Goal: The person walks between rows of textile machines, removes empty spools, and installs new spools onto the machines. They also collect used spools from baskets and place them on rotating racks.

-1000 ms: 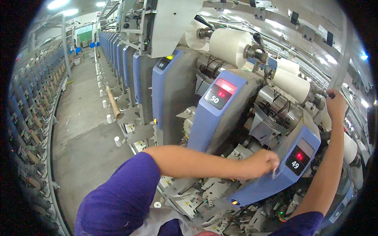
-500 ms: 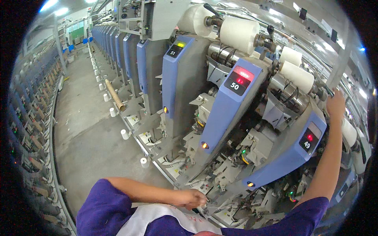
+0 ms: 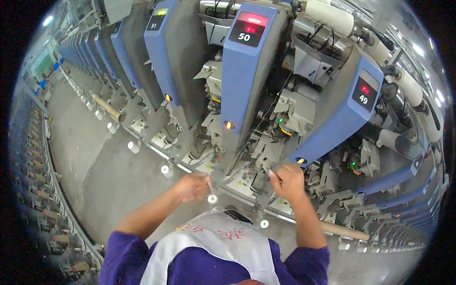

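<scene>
My left hand [image 3: 194,187] is closed in a pinch over the floor in front of the winding machine, just above a small white yarn bobbin [image 3: 212,199]. A pale wisp shows at its fingertips, too fine to make out. Closed too, my right hand [image 3: 288,181] has thumb and finger together beside the lower end of the right blue machine column [image 3: 339,116], close to its orange-lit button [image 3: 300,161]. Whatever is between those fingers is too small to see. Between the hands rises the middle blue column [image 3: 244,80] with a red-lit display.
White yarn packages [image 3: 327,16] sit on metal drums along the top. Small bobbins stand in a row by the machine's lower rail [image 3: 180,167]. Cardboard tubes [image 3: 108,108] lie along that rail. Another machine row [image 3: 40,190] runs at the far left.
My right hand has come down from the upper right packages to the lower machine parts. My left hand has moved left, staying closed. The view has tilted downward and turned right.
</scene>
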Motion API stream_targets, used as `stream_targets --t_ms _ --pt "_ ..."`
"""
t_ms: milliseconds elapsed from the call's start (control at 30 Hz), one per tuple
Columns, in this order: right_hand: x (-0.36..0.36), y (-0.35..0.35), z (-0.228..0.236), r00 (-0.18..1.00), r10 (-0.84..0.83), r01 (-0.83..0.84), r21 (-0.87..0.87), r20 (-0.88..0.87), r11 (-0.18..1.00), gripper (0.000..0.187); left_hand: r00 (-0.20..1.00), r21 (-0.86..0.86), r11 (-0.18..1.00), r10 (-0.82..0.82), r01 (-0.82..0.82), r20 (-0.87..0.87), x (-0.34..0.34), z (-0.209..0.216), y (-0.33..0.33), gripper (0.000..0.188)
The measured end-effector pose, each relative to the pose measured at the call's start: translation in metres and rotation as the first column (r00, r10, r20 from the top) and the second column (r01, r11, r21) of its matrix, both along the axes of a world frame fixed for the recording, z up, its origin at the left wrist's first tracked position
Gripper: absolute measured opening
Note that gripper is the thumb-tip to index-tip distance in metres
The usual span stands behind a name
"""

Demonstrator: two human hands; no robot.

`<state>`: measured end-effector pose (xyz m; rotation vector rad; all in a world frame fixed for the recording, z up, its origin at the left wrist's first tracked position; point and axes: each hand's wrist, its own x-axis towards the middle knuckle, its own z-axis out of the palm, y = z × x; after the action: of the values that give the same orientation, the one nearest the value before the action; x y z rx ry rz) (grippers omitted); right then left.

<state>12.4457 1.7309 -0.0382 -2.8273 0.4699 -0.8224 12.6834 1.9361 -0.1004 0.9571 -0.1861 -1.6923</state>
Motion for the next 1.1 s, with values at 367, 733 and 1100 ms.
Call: stream_targets --t_ms 367,733,1100 --pt "0.011 0.014 -0.026 0.969 0.220 -0.235 -0.150 -0.109 0.960 0.024 0.732 -0.221 0.713 -0.682 0.665 0.003 -0.061 -0.032 -0.023 0.017" --pt "0.008 0.080 -0.128 0.831 -0.113 -0.532 0.837 0.545 0.127 0.040 0.975 -0.482 0.876 0.118 -0.013 0.187 -0.059 -0.008 -0.115 0.031" --pt "0.030 0.026 -0.062 0.911 -0.209 -0.223 0.852 0.355 0.474 0.040 0.946 0.060 0.994 -0.109 0.095 0.305 -0.072 -0.055 -0.064 0.023"
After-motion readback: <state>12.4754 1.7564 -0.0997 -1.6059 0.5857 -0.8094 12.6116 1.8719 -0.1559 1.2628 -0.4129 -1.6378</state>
